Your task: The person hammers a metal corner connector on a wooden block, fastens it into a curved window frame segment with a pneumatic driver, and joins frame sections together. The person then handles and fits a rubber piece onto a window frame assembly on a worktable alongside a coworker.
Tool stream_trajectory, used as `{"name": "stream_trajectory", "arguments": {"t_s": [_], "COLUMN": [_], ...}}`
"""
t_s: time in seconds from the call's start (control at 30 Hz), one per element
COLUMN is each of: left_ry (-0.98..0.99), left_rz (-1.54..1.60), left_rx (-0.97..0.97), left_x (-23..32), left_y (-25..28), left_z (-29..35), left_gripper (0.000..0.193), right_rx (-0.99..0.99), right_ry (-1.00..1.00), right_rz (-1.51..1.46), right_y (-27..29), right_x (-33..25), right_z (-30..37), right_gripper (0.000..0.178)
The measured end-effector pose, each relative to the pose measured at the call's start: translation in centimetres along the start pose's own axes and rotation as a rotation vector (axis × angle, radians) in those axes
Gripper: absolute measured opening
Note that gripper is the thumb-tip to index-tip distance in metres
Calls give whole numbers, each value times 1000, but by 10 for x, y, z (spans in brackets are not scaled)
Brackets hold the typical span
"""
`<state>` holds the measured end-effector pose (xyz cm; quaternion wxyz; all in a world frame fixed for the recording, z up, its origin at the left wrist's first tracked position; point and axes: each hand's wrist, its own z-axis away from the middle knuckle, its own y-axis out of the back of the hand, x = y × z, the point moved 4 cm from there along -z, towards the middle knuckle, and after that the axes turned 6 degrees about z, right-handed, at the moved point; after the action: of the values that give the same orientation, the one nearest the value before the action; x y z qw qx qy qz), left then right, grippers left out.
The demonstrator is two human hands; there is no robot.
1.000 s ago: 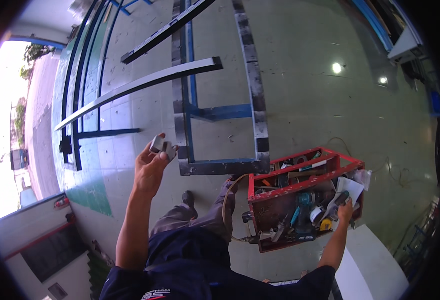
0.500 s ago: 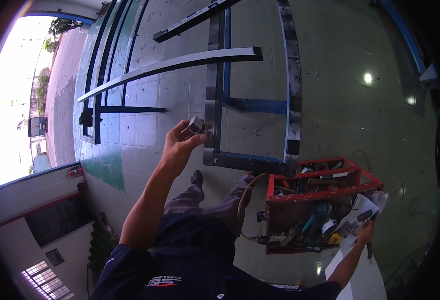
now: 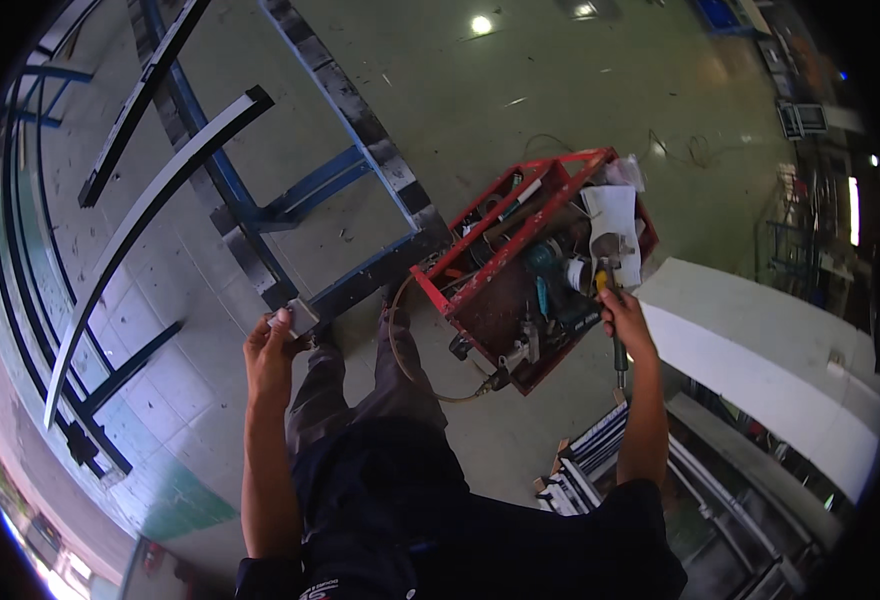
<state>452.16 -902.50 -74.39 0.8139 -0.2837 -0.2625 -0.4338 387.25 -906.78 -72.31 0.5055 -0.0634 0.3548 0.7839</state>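
My left hand (image 3: 268,350) is closed on a small grey squared block (image 3: 304,317), pinched between thumb and fingers by the near corner of a blue metal trestle (image 3: 338,188) with dark padded rails. I cannot tell whether the block touches the trestle. Off to the right, my right hand (image 3: 627,318) grips a hammer by its dark handle (image 3: 620,358). The hammer's head is at the front edge of the open red toolbox (image 3: 432,288), partly lost against its contents. In the toolbox are a teal and black drill (image 3: 543,262), white paper (image 3: 615,218) and a tape roll (image 3: 578,275).
A long curved-looking white and black profile (image 3: 135,218) lies across the trestle, beside a second dark profile (image 3: 125,130). A thin hose (image 3: 396,350) loops from the toolbox near my legs. At right stand a long white panel (image 3: 755,345) and stacked metal profiles (image 3: 730,500).
The view has turned to the right. My right hand, with the hammer, has come in from the toolbox's far right end. My left hand still holds the block near the trestle corner.
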Motion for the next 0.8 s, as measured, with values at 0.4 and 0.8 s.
{"name": "stream_trajectory", "arguments": {"t_s": [0.4, 0.8], "left_ry": [245, 72], "left_rz": [18, -232], "left_rx": [-448, -656], "left_x": [-22, -23], "left_y": [46, -16], "left_z": [45, 31], "left_gripper": [53, 59], "right_rx": [-58, 356], "right_ry": [-565, -244], "right_rz": [-415, -374], "right_y": [-399, -389], "right_x": [202, 115], "right_z": [344, 406], "right_gripper": [46, 33]}}
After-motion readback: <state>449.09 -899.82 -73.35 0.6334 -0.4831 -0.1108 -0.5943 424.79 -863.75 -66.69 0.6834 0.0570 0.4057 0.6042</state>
